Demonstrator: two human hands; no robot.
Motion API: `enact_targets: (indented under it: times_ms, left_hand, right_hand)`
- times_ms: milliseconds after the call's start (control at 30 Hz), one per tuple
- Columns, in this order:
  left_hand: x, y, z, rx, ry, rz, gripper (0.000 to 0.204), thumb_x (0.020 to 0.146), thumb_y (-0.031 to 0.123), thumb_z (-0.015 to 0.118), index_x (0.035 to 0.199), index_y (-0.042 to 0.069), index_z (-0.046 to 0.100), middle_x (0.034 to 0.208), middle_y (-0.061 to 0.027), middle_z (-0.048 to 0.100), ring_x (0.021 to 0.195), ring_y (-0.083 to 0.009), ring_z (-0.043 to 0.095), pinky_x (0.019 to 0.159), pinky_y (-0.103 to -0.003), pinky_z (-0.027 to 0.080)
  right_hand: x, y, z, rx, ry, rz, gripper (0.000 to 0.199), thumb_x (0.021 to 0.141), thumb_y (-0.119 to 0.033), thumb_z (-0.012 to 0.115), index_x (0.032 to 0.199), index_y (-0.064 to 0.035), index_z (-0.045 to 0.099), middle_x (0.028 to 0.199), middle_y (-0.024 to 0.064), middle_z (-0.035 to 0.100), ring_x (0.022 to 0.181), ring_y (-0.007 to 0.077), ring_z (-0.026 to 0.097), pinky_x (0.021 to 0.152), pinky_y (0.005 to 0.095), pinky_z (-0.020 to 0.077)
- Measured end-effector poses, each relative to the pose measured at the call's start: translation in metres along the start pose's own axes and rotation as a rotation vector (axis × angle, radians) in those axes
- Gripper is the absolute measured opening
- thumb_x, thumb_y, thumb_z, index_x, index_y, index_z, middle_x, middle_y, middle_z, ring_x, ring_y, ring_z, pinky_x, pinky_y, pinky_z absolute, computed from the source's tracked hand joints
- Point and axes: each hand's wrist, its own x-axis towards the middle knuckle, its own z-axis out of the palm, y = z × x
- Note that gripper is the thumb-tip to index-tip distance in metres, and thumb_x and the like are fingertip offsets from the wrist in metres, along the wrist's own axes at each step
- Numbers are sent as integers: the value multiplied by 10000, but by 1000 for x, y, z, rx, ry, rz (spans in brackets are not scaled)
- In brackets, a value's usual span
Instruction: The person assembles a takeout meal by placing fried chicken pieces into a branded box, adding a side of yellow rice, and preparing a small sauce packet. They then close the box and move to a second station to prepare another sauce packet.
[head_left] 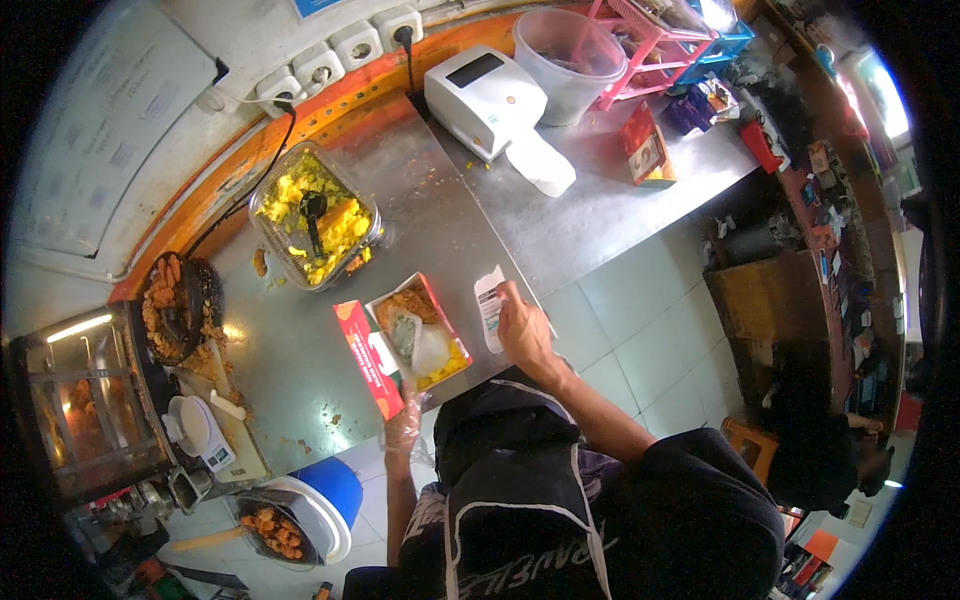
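My right hand [522, 335] pinching a white paper slip [489, 303] above the steel worktop [590, 215], my gloved left hand [402, 428] gripping the open red food box [405, 342] at the worktop's near edge

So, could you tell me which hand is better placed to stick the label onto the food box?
Probably the right hand: it already pinches the white label just beside the open food box. The gloved left hand is at the box's red lid, seemingly steadying it.
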Motion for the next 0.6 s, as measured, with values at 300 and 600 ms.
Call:
enact_targets:
  times_ms: [300, 600]
  left_hand:
    - [36, 83, 32, -34, -80, -51, 542, 948, 60, 510, 1454, -62, 357, 1295, -356, 527, 1217, -525, 502, 1040, -536, 412]
    - [107, 233, 18, 388, -118, 133, 615, 909, 67, 571, 1453, -85, 328, 1366, -356, 486, 1232, -507, 502, 1032, -541, 421]
  right_hand:
    - [22, 35, -36, 71, -368, -104, 217, 925, -191, 578, 1038, -25, 661, 932, 187, 682, 817, 400, 676, 700, 475, 557]
    - [57, 126, -117, 173, -141, -24, 181, 893, -120, 570, 1021, 2, 613, 944, 205, 658, 777, 406, 670, 679, 496, 559]
